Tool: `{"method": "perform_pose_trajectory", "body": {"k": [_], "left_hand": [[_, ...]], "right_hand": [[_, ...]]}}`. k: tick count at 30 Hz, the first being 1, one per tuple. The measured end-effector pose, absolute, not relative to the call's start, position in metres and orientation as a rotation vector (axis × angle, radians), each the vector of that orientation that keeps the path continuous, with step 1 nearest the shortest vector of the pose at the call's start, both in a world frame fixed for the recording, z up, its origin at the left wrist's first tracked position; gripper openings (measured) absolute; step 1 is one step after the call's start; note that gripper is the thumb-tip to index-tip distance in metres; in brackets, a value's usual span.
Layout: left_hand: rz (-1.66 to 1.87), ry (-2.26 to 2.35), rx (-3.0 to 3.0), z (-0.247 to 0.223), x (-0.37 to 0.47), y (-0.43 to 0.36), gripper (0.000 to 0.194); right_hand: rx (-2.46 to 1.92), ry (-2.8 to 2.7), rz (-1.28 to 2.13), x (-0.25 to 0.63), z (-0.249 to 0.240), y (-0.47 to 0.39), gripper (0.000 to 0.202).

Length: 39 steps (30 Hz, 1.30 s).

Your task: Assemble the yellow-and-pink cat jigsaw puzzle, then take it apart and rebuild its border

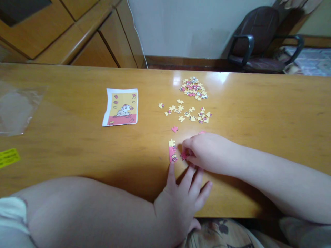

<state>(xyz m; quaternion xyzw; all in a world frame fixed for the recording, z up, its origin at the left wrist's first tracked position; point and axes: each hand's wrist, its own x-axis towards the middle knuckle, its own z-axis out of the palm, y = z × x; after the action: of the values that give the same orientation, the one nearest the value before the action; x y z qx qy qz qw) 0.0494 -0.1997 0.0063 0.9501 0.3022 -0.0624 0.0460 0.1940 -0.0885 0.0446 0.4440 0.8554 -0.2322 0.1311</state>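
My left hand (182, 194) lies palm down near the table's front edge, its fingers spread. One fingertip touches the lower end of a short joined strip of jigsaw pieces (172, 150), yellow on top and pink below. Just right of that strip, my right hand (204, 150) is closed in a pinch on a pink puzzle piece (183, 156), partly hidden by the fingers. Behind the right hand, another pink piece (201, 132) peeks out. A loose pink piece (175, 129) rests above the strip.
Loose, mostly yellow pieces (181, 107) are scattered farther back, with a heaped pile (193, 88) behind them. To the left lies a picture sheet (121, 108) of a white animal. A clear plastic bag (18, 110) and a yellow label (9, 157) are at far left. A chair (258, 38) stands beyond the table.
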Motion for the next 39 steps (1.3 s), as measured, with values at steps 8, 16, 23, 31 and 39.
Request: {"method": "perform_pose_trajectory", "body": {"k": [8, 16, 23, 31, 39], "left_hand": [[-0.21, 0.93, 2.91, 0.008, 0.049, -0.199, 0.088], [-0.192, 0.934, 2.9, 0.009, 0.05, -0.199, 0.088], [-0.177, 0.94, 2.911, 0.009, 0.05, -0.199, 0.087], [-0.2, 0.93, 2.912, 0.008, 0.049, -0.199, 0.087], [-0.181, 0.937, 2.903, 0.007, 0.05, -0.2, 0.086]], "right_hand": [[1.405, 2.404, -0.767, 0.185, 0.044, -0.097, 0.015], [1.407, 2.412, -0.784, 0.184, 0.038, -0.096, 0.015], [1.41, 2.49, -0.735, 0.185, 0.044, -0.098, 0.016], [1.348, 2.489, -0.77, 0.186, 0.039, -0.096, 0.015], [1.384, 2.516, -0.764, 0.184, 0.043, -0.096, 0.016]]}}
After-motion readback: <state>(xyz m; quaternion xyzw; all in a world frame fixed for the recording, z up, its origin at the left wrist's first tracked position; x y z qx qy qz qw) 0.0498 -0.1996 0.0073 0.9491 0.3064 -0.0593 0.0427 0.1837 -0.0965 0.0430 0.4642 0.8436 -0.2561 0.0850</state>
